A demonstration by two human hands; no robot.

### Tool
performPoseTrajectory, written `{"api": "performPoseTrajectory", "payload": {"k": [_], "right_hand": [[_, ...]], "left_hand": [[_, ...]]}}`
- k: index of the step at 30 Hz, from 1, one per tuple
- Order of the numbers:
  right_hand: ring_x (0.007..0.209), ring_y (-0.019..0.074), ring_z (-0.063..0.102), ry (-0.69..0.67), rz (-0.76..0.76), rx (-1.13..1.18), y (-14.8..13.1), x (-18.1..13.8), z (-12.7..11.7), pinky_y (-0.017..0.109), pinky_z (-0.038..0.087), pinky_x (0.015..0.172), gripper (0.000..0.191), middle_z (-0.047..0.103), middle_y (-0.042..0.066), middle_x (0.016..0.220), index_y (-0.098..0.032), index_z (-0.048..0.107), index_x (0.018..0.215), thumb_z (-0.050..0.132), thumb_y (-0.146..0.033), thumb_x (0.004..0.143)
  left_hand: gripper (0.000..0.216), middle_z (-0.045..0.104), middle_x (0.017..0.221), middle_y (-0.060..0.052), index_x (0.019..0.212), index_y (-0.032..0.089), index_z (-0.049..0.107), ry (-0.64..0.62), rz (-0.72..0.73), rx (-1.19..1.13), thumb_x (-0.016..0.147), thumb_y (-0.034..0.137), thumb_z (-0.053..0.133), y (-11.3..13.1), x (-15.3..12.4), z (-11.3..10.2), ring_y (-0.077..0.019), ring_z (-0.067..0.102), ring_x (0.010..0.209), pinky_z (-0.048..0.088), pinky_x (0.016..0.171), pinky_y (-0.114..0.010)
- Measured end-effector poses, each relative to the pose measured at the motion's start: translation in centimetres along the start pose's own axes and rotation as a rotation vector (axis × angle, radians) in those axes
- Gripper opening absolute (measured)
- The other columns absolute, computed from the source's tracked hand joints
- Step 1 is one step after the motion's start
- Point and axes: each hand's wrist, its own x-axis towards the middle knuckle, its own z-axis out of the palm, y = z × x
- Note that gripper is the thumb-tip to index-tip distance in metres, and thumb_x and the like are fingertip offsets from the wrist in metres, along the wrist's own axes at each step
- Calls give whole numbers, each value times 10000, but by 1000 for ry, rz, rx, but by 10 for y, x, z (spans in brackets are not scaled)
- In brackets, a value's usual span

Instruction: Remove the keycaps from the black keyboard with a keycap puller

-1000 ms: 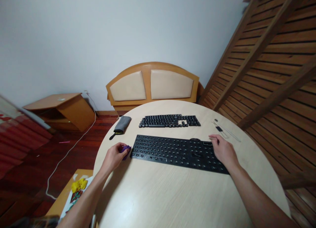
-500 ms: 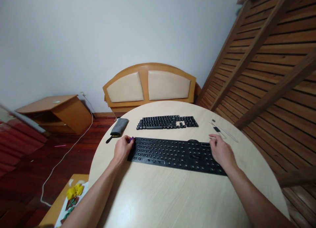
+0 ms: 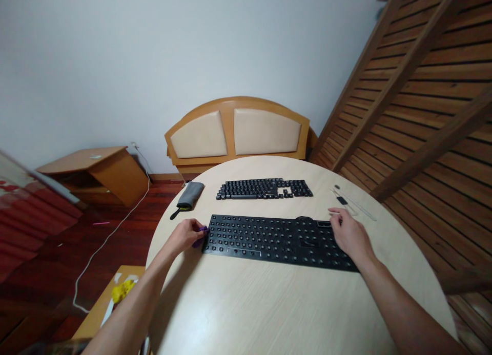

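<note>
A black keyboard base (image 3: 269,241) with its keycaps off lies across the round pale wooden table (image 3: 277,304). My left hand (image 3: 186,234) is closed on a small purple object (image 3: 201,234) right at the base's left end. On the base's right end rests my right hand (image 3: 348,233), fingers lying spread over it and nothing in them. Behind the base, the removed black keycaps (image 3: 264,188) sit laid out in rows.
A grey pouch (image 3: 188,194) lies at the table's left rear. A few thin tools (image 3: 348,201) lie at the right rear. Beyond the table stand a wooden headboard (image 3: 236,132) and a slatted wooden frame (image 3: 415,88). A low cabinet (image 3: 96,173) and a white cable are on the floor at left.
My left hand with the purple object has slid back and forth along the base's left end. The base shifted slightly. My right hand stayed on the right end.
</note>
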Motion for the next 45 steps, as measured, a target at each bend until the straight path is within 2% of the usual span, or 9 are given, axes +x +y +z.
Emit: {"api": "performPoseTrajectory", "payload": {"k": [5, 11, 17, 20, 23, 31, 39, 42, 45], "right_hand": [[687, 239, 671, -12, -4, 37, 1, 0, 1, 317, 450, 658, 329, 745, 81, 829, -193, 664, 1085, 399, -293, 916], [701, 244, 671, -7, -4, -3, 1, 1, 1, 319, 443, 664, 332, 744, 86, 824, -191, 668, 1084, 400, -290, 916], [705, 242, 667, -14, 10, 2, 1, 1, 1, 318, 443, 665, 334, 745, 92, 847, -195, 675, 1081, 399, -298, 923], [666, 235, 654, 2, 4, 6, 2, 1, 2, 316, 436, 646, 331, 738, 87, 815, -196, 685, 1070, 409, -299, 916], [651, 236, 647, 10, -10, 13, 3, 1, 3, 317, 432, 634, 331, 726, 79, 767, -193, 688, 1057, 410, -298, 912], [719, 256, 668, -21, 13, 5, 3, 1, 3, 329, 445, 670, 333, 740, 92, 849, -202, 672, 1075, 394, -296, 917], [726, 261, 670, -35, 19, 26, 2, 2, 0, 333, 446, 674, 332, 747, 99, 874, -202, 679, 1072, 409, -306, 909], [677, 248, 658, -35, 13, 53, 2, 2, -1, 328, 444, 654, 335, 742, 98, 831, -195, 686, 1060, 412, -310, 906], [675, 247, 657, -17, -7, 61, 2, 2, 0, 327, 445, 651, 342, 744, 103, 837, -187, 694, 1048, 413, -316, 902]], "left_hand": [[247, 664, 575, -21, 692, 155, 646, 62, -2, -98, 647, 389, 711, -3, 11, 3, -162, 589, 499, 408, 472, -240], [241, 653, 592, -13, 707, 164, 604, 7, -25, -164, 623, 360, 715, -7, 13, 22, -160, 594, 505, 434, 464, -241], [233, 657, 550, -6, 636, 173, 623, -91, -49, -147, 538, 329, 766, -13, -11, -3, -164, 580, 485, 428, 479, -251], [260, 671, 562, -13, 677, 175, 649, -5, -32, -99, 586, 394, 756, -11, -18, -15, -178, 600, 511, 414, 488, -252], [269, 664, 567, -14, 700, 174, 638, 58, -1, -78, 636, 422, 719, -6, -17, -11, -177, 602, 515, 416, 493, -252], [166, 653, 587, 2, 687, 188, 597, 3, 30, -90, 665, 327, 685, -5, -15, 20, -163, 600, 529, 409, 483, -235], [98, 668, 594, -12, 702, 186, 631, 0, 15, -27, 633, 238, 677, -10, -27, 1, -177, 614, 540, 394, 485, -237], [140, 685, 627, -28, 753, 180, 659, 36, 12, -5, 679, 298, 666, -7, -28, -6, -188, 629, 567, 410, 512, -249], [217, 704, 670, -39, 801, 168, 666, -20, 39, -5, 723, 369, 649, -3, -29, -3, -192, 640, 590, 439, 534, -255]]}}
